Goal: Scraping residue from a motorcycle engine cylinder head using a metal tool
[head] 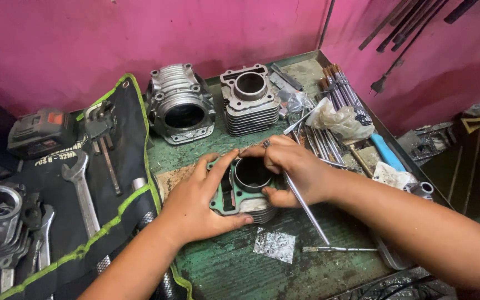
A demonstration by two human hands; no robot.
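A finned engine cylinder (251,176) lies on the worn green workbench (234,266), with a green gasket (222,201) on its upper face. My left hand (198,203) cups the cylinder's left side, thumb along the front and fingers on the gasket. My right hand (295,169) grips the right rim, fingers curled over the bore, and also holds a thin metal rod (306,208) that slants down to the right.
Two more engine cylinders (180,105) (250,100) stand at the back. A black tool roll (115,178) with spanners (81,189) lies left, a battery pack (40,132) behind it. Rods and a plastic bag (337,119) crowd the right; a small brush (337,249) lies in front.
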